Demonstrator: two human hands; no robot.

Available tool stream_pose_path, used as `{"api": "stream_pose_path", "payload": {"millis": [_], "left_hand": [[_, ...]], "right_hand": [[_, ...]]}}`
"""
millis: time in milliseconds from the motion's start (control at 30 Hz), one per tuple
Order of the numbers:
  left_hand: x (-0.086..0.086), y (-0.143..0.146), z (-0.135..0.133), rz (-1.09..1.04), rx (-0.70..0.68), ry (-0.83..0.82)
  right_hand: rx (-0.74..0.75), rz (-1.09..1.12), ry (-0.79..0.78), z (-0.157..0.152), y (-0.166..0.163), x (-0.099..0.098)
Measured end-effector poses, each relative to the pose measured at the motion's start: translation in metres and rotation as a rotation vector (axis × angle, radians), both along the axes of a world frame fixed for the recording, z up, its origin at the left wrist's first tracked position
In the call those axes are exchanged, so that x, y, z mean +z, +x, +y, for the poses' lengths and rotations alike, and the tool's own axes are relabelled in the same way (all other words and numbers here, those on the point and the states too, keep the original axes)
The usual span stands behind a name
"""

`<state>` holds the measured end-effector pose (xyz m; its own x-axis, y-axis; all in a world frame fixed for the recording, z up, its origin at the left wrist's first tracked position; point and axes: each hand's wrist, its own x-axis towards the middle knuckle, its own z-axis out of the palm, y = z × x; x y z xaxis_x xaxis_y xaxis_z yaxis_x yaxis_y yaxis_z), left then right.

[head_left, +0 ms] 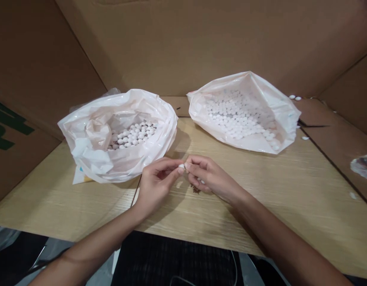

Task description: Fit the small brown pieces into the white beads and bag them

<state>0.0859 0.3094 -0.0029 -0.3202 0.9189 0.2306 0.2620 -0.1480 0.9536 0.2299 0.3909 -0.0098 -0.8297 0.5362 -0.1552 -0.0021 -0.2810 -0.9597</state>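
Observation:
Between the thumb and index finger of my left hand (158,180) is a small white oval piece (181,166). My right hand (207,174) meets it at the fingertips in a pinch; whatever tiny thing those fingers hold is too small to make out. A bit of white (202,181) shows among the curled fingers of the right hand. Beneath that hand lies a little heap of small brown parts (195,189), partly hidden. An open white plastic bag (91,161) with many white oval pieces (132,135) stands at left, close to my left hand.
A second open white bag (280,111), also holding white pieces, lies at the back right. Cardboard walls (183,47) enclose the wooden table (248,214). Loose white pieces (295,97) and a dark thin tool (314,125) are on the right, near clear plastic wrap (363,166).

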Motion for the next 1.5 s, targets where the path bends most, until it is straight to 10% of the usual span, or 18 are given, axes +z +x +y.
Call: {"api": "stream_pose_path", "payload": {"millis": [333,1033,1333,1500], "left_hand": [[-0.001,0.001,0.0,0.075,-0.032,0.067],[-0.003,-0.003,-0.004,0.109,-0.031,0.07],[0.044,-0.021,-0.015,0.583,0.124,0.437],[0.069,-0.057,-0.01,0.789,0.278,0.316]], "right_hand": [[-0.062,0.017,-0.348,0.001,-0.004,0.005],[-0.042,0.056,-0.395,0.003,-0.002,0.003],[-0.108,0.057,-0.307,0.007,-0.022,0.034],[-0.112,0.016,-0.115,0.014,-0.057,0.08]]}}
